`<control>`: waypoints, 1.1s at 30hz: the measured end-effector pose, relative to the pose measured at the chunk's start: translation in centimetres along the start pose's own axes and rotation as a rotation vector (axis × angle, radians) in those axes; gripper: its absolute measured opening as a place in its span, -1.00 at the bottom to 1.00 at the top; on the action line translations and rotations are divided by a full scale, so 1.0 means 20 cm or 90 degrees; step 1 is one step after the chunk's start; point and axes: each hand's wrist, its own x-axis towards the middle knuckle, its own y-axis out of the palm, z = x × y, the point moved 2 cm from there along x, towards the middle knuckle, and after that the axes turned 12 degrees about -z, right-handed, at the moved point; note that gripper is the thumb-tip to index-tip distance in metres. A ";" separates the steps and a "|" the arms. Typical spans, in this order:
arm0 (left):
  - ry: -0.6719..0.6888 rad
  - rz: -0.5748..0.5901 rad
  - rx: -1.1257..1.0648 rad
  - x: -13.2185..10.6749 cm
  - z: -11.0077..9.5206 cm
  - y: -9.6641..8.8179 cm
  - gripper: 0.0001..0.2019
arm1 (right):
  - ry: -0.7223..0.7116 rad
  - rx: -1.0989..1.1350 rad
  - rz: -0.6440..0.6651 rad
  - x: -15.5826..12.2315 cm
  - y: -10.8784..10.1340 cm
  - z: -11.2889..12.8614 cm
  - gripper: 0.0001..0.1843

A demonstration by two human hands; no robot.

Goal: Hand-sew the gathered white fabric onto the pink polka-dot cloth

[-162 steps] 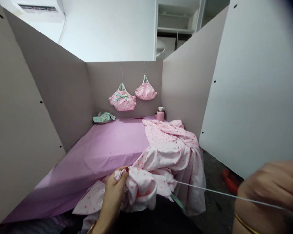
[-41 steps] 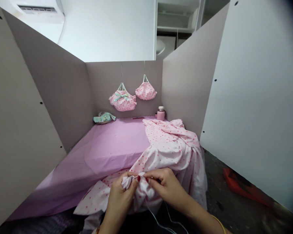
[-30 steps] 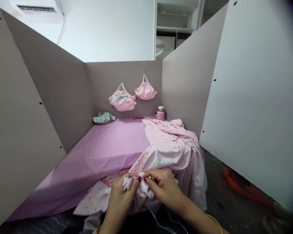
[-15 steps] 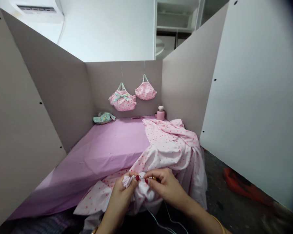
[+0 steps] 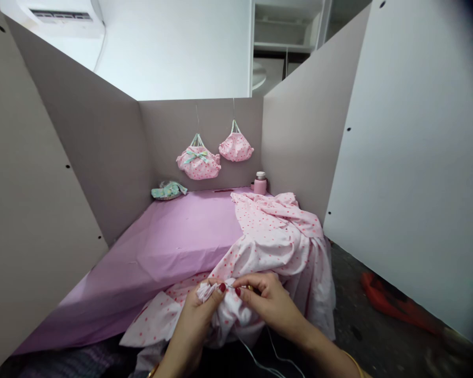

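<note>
My left hand (image 5: 197,320) is closed on a gathered bunch of the pink dotted fabric (image 5: 276,236) near the table's front edge. My right hand (image 5: 270,304) pinches a thin needle at the same bunch, fingertip to fingertip with the left. A pale thread (image 5: 260,362) trails down from the fabric below my hands. The rest of the fabric lies heaped over the right side of the purple table cover (image 5: 173,241) and hangs off its front.
Two pink dotted pouches (image 5: 199,163) (image 5: 236,147) hang on the back panel. A green cloth item (image 5: 167,190) and a small pink bottle (image 5: 259,184) stand at the back. Grey panels wall three sides. Something red (image 5: 382,299) lies on the dark floor, right.
Earlier my right hand was far out to the right pulling the thread taut; it has come back to the bunch. In the last second both hands hardly moved.
</note>
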 end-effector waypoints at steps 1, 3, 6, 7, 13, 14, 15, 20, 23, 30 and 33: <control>0.003 0.004 -0.002 0.00 0.00 0.00 -0.84 | -0.001 0.000 -0.001 0.00 0.00 0.00 -0.75; 0.008 0.012 0.000 0.00 0.00 0.00 -0.85 | -0.001 -0.004 -0.002 0.00 0.00 0.01 -0.76; -0.001 0.017 0.002 0.00 0.00 0.00 -0.86 | 0.001 -0.003 0.004 0.00 -0.01 0.01 -0.77; -0.003 0.019 0.002 0.00 0.00 0.00 -0.85 | 0.001 0.005 0.010 0.00 -0.01 0.02 -0.77; -0.003 0.030 0.012 -0.01 -0.02 0.01 -0.82 | 0.002 0.081 0.049 0.01 -0.01 0.01 -0.80; -0.006 0.036 0.008 -0.01 -0.02 0.01 -0.81 | 0.002 0.091 0.052 0.01 -0.01 0.01 -0.80; -0.008 0.042 0.002 -0.01 -0.02 0.01 -0.81 | 0.001 0.101 0.055 0.01 -0.01 0.01 -0.80; -0.021 0.058 -0.020 -0.02 -0.03 0.01 -0.84 | 0.010 0.117 0.083 0.02 -0.02 0.01 -0.81; -0.035 0.062 -0.025 -0.02 -0.03 0.02 -0.85 | 0.024 0.130 0.109 0.03 -0.03 0.00 -0.82; -0.044 0.065 -0.014 -0.01 -0.01 0.01 -0.85 | 0.038 0.143 0.127 0.03 -0.04 -0.03 -0.82; -0.055 0.065 -0.024 -0.02 -0.01 0.01 -0.85 | 0.041 0.149 0.137 0.02 -0.04 -0.02 -0.82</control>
